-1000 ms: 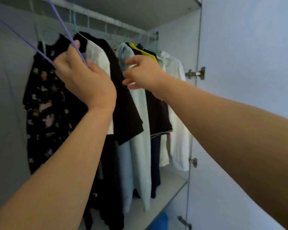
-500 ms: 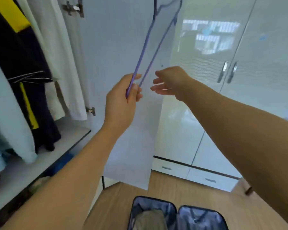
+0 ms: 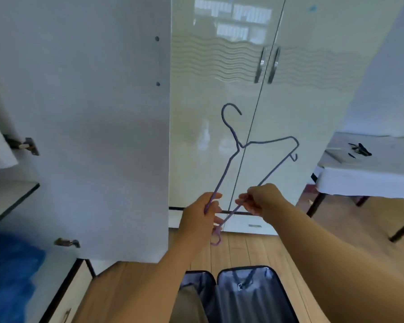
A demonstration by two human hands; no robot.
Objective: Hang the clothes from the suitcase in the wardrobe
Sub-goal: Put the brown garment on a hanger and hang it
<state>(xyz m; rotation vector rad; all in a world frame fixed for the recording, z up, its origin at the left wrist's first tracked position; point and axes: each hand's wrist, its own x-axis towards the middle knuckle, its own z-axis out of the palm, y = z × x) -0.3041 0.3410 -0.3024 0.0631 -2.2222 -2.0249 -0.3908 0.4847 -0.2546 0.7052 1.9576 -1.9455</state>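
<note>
Head view: we had swung from the wardrobe rail down to the suitcase (image 3: 240,297) at bottom centre; left hand (image 3: 202,220) and now right hand (image 3: 258,200) both pinched the purple hanger (image 3: 233,159), ready for the next garment.

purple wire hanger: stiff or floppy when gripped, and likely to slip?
The purple hanger probably flexes slightly: it's thin wire. Likely light, since left hand and right hand hold it by fingertip pinches. Its narrow, smooth-looking wire may twist in the grip.
</note>
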